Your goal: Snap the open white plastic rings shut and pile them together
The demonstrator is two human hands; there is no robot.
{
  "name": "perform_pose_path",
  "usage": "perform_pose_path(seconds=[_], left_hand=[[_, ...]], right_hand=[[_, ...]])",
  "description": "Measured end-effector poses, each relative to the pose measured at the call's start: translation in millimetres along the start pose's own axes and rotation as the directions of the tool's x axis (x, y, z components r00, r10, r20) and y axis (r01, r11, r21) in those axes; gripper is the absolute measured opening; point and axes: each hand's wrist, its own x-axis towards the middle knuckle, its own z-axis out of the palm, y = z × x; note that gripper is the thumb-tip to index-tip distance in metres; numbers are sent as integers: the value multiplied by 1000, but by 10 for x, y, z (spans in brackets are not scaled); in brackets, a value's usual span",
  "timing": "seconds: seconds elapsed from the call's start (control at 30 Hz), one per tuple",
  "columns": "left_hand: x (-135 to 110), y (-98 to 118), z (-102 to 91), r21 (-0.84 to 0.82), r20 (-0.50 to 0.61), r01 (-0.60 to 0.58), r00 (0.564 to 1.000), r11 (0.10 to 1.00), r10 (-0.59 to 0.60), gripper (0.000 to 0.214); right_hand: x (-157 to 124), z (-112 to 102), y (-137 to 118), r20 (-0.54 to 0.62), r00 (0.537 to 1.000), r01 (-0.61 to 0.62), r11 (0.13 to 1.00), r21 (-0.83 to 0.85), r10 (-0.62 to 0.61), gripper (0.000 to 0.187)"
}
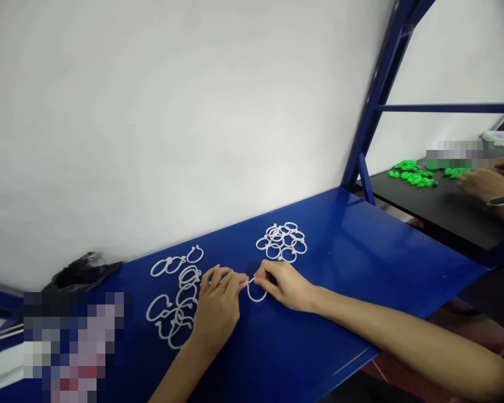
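Observation:
Between my two hands is a white plastic ring [257,300], its loop hanging toward me over the blue table. My left hand [218,299] pinches the ring's left end with thumb and fingertips. On its other end, my right hand [283,282] is closed with thumb and forefinger. The fingertips hide the ring's ends, so I cannot tell whether they are joined. Several white rings with visible gaps [157,307] lie loosely to the left of my left hand, partly covered by it. Beyond my right hand sits a cluster of white rings [289,254] that look closed.
The blue table [361,246] meets a white wall [193,112]. A black plastic bag [84,271] lies at the left. To the right stands a blue metal frame post [372,95]. Past it, another person's hands [483,183] are near green pieces [418,178] on a black table [424,207].

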Motion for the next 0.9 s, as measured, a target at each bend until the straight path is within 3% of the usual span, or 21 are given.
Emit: perform_pose_path(seconds=[0.17, 0.3, 0.47, 0.53, 0.73, 0.83, 0.9], left_hand=[[-64, 33, 56, -20, -22, -34, 999, 999, 33, 27], [-88, -5, 73, -51, -16, -40, 999, 998, 39, 26], [-55, -31, 34, -160, 40, 165, 986, 973, -161, 14], [-41, 3, 17, -219, 92, 195, 980, 956, -179, 14], [-25, 94, 7, -285, 80, 114, 992, 952, -95, 11], [-16, 76, 2, -117, 17, 9, 1000, 993, -7, 8], [-7, 62, 2, 31, -7, -97, 995, 995, 97, 7]], right_hand=[[-51, -77, -38, 65, 992, 109, 994, -20, -107, 13], [-48, -71, -57, 87, 989, 125, 992, -17, -123, 12], [29, -48, -38, -97, 994, 54, 997, -45, -59, 11], [49, -60, -24, -161, 986, 39, 997, -72, -50, 12], [34, -129, -48, -142, 968, 184, 972, -148, -205, 9], [15, -176, -92, -99, 966, 224, 966, -128, -237, 30], [13, -198, -103, -51, 963, 255, 959, -122, -263, 34]])
